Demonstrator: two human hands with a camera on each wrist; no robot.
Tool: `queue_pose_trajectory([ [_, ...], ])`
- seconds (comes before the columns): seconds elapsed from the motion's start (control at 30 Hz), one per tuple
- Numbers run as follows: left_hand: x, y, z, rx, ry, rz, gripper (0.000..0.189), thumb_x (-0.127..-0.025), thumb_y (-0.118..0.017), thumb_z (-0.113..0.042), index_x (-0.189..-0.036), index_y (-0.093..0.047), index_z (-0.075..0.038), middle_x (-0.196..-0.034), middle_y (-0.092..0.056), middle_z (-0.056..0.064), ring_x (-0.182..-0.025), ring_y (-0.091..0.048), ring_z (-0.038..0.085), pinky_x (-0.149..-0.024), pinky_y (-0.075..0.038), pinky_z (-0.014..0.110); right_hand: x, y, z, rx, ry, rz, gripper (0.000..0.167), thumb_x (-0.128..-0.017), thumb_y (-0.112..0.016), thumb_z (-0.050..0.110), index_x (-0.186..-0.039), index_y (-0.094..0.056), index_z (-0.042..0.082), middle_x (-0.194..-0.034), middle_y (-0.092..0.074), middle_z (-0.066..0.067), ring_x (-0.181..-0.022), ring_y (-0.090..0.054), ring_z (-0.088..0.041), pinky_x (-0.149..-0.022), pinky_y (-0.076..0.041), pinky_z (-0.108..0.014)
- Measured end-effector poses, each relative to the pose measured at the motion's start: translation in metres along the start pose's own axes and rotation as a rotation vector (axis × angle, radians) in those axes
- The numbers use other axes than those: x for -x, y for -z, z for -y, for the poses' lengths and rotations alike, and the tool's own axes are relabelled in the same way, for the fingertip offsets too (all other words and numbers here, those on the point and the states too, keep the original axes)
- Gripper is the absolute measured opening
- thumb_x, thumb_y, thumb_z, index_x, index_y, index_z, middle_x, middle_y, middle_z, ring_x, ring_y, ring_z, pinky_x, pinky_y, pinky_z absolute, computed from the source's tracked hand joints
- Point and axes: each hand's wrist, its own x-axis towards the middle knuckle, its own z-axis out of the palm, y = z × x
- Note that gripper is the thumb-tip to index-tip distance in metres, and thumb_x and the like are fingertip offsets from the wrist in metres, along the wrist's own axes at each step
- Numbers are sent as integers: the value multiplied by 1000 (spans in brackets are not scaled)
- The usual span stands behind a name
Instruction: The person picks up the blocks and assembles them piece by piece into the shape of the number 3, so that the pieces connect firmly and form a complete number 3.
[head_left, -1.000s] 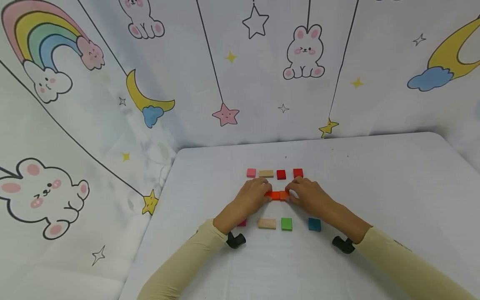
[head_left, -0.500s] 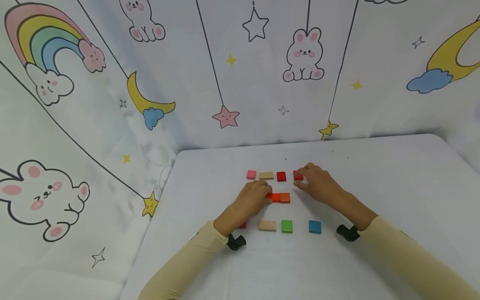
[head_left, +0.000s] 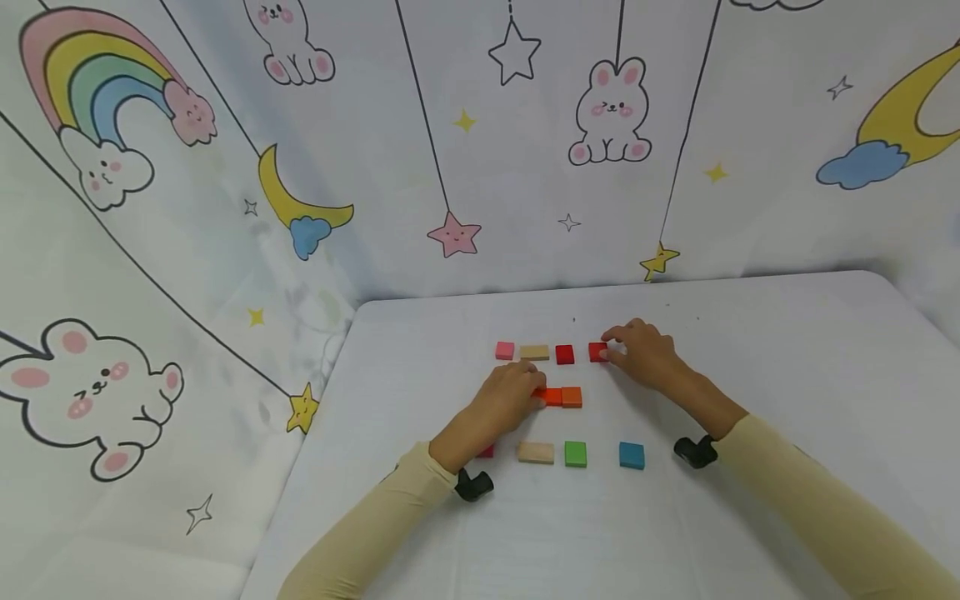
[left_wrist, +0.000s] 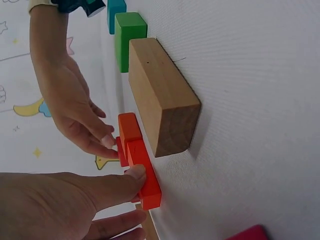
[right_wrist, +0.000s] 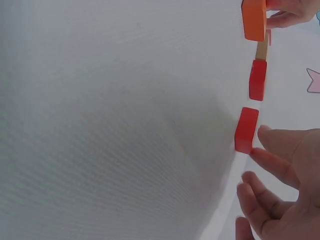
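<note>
In the head view my left hand point(head_left: 504, 398) pinches the left end of an orange-red block point(head_left: 552, 397), partly covered by the fingers. The left thumb lies on that block point(left_wrist: 146, 180) in the left wrist view. An orange block point(head_left: 572, 397) stands end to end with it on the right. My right hand point(head_left: 643, 354) is at a red block point(head_left: 597, 352), the rightmost of the back row. Its thumb and index finger reach the block's right end, and the right wrist view shows the fingers spread beside this red block point(right_wrist: 246, 130), not curled round it.
Left along the back row lie another red block point(head_left: 564, 354), a wooden block point(head_left: 534, 352) and a pink block point(head_left: 505, 350). The front row has a wooden block point(head_left: 536, 452), a green block point(head_left: 575, 454), a blue block point(head_left: 632, 455) and a half-hidden dark pink block point(head_left: 486, 452).
My right hand has left the orange block and moved back and right to the red block at the end of the back row. My left hand stays on the orange-red block.
</note>
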Motion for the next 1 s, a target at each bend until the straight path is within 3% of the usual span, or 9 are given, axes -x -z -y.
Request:
queue_pose_trajectory([
  [0.47,0,-2,2,12,5,-2,28,-98,-78,-26,-124,-75,-15,-131,-71,7,-124,-65,23,-110,-51,37,-5,-1,-2,-61,-24,43,29,-101,-68,14,-127,-70,3,-116,-62,-28,-109,-60,-41,-84,-56,-63],
  [1.0,0,-2,2,38,-1,-10,27,-98,-78,-26,-122,-76,-14,-128,-71,7,-119,-67,22,-107,-52,36,-1,-1,2,-85,-40,92,29,-98,-73,17,-124,-72,4,-119,-60,-29,-113,-58,-43,-88,-54,-67],
])
